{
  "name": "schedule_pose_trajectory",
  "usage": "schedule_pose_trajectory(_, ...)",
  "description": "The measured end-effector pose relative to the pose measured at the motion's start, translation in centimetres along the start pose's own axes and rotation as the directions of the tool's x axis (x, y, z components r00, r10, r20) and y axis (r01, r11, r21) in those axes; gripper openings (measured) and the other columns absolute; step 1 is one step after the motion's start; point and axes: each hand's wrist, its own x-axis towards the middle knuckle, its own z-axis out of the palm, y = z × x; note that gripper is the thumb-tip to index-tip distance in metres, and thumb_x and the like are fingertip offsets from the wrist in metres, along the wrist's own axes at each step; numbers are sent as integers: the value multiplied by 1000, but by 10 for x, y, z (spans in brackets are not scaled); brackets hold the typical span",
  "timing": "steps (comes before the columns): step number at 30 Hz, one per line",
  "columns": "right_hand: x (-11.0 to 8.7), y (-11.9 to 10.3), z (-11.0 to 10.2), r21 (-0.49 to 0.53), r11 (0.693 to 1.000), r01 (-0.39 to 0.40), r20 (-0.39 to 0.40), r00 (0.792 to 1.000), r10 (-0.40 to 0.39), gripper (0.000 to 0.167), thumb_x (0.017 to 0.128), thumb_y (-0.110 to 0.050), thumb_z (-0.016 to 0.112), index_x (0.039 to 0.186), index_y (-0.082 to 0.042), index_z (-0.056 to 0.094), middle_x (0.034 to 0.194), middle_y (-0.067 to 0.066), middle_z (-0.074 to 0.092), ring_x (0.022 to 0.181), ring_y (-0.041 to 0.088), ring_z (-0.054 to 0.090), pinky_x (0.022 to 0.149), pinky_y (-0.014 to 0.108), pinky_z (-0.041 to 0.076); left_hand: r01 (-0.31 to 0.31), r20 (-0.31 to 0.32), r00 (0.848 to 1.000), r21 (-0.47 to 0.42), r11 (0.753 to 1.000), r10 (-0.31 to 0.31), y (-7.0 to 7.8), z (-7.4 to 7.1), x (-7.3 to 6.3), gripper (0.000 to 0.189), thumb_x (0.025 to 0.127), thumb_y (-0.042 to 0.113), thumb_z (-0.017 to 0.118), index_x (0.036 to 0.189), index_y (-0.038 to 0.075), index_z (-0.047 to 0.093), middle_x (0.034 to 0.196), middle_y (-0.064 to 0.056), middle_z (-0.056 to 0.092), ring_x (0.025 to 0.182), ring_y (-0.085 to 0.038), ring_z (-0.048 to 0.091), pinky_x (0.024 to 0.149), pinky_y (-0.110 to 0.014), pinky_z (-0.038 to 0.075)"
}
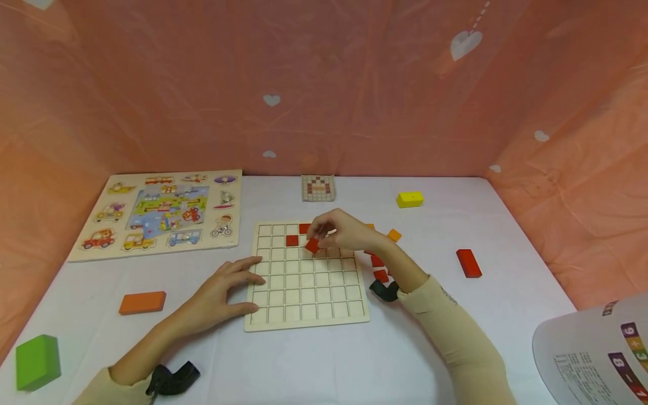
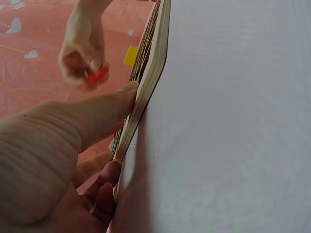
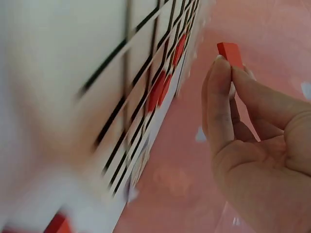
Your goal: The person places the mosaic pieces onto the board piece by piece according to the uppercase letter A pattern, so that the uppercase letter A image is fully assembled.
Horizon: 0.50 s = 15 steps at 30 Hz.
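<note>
My right hand (image 1: 341,229) pinches a small red square tile (image 1: 311,246) between thumb and fingertips, just above the wooden grid board (image 1: 309,312). In the right wrist view the red tile (image 3: 230,53) sticks out past the fingertips. My left hand (image 1: 217,295) rests along the board's left edge with its fingers spread. The left wrist view shows its thumb (image 2: 109,109) against the wooden edge (image 2: 154,63). One red tile (image 1: 292,241) lies in an upper cell and another (image 1: 304,229) in the top row. The right hand hides part of the upper rows.
Loose red tiles (image 1: 381,275) and orange tiles (image 1: 394,235) lie right of the board, partly behind the forearm. A pattern card (image 1: 318,188) sits at the back. Around are a vehicle puzzle (image 1: 230,236), yellow (image 1: 410,199), red (image 1: 469,263), orange (image 1: 142,302) and green (image 1: 37,363) blocks, and a white container (image 1: 567,343).
</note>
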Motion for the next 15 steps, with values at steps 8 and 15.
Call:
schedule_pose_trajectory(8, 45, -2, 24, 34, 998, 52, 66, 996, -54, 18, 86, 14, 65, 104, 8, 68, 95, 11, 68, 83, 15, 59, 76, 25, 52, 11, 5, 1000, -7, 1000, -11, 0, -1, 0, 38, 79, 25, 85, 114, 18, 70, 153, -11, 43, 133, -36, 41, 103, -61, 36)
schedule_pose_trajectory(15, 56, 0, 34, -11, 1000, 13, 70, 997, -13, 21, 85, 15, 65, 105, 9, 67, 90, 11, 64, 82, 15, 59, 75, 24, 53, 22, 11, 1000, -13, 1000, -22, 0, 0, 0, 38, 80, 28, 84, 114, 19, 70, 154, -10, 42, 135, -36, 40, 104, -61, 35)
